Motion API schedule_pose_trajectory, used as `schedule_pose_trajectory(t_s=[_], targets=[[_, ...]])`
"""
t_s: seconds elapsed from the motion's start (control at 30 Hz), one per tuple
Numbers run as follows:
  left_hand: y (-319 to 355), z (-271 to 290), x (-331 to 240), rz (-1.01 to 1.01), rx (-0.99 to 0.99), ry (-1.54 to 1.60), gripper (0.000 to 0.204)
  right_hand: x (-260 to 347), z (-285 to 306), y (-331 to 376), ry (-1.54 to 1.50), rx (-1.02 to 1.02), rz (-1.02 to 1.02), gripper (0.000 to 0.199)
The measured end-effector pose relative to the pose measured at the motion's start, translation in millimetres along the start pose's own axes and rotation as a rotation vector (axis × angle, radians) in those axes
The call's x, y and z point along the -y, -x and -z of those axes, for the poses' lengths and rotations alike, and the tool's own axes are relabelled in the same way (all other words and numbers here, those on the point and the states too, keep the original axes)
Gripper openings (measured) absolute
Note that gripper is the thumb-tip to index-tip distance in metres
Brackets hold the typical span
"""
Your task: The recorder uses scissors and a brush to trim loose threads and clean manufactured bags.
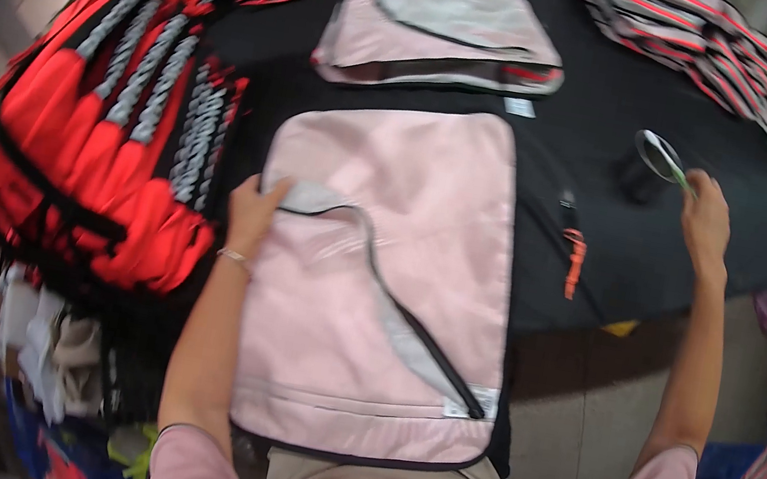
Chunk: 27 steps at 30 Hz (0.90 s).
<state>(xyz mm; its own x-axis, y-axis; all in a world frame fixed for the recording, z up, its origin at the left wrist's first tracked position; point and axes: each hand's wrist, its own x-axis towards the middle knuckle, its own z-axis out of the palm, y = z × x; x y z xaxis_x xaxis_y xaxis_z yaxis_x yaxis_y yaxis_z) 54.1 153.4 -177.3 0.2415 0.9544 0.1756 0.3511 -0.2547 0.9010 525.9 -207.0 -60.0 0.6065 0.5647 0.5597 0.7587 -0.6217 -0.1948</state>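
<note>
Pink bag [388, 271] is lying on the black desk [607, 236]. Left hand [253, 213] is pinching its flap at 9 o'clock. Right hand [707, 218] is gripping a round tool [661, 156], far off at 2 o'clock.

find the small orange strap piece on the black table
In the head view, the orange strap piece lies right of the big pink bag panel, on the black table, below the right hand.

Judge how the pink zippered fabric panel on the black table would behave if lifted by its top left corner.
The pink panel would probably flop and drape: its flap already folds back limply where the left hand lifts it. It looks light for its size, being thin and flat. Its near edge overhangs the black table, so a push toward the person might let it slide off.
</note>
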Motion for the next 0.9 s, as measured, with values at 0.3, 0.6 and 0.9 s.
schedule_pose_trajectory(t_s=[0.3, 0.6, 0.9], targets=[[25.7, 15.7, 11.9, 0.182, 0.149, 0.542, 0.025, 256.0, -79.2, 48.2, -1.081, 0.491, 0.197, 0.017], [30.0, 7.4, 17.7, 0.214, 0.247, 0.772, 0.027, 312.8, -132.1, 58.4, -0.878, 0.569, 0.524, 0.014], [30.1, 4.1, 17.0, 0.234, 0.244, 0.771, 0.028, 352.0, -138.1, 58.4, -0.756, 0.498, 0.666, 0.015]])
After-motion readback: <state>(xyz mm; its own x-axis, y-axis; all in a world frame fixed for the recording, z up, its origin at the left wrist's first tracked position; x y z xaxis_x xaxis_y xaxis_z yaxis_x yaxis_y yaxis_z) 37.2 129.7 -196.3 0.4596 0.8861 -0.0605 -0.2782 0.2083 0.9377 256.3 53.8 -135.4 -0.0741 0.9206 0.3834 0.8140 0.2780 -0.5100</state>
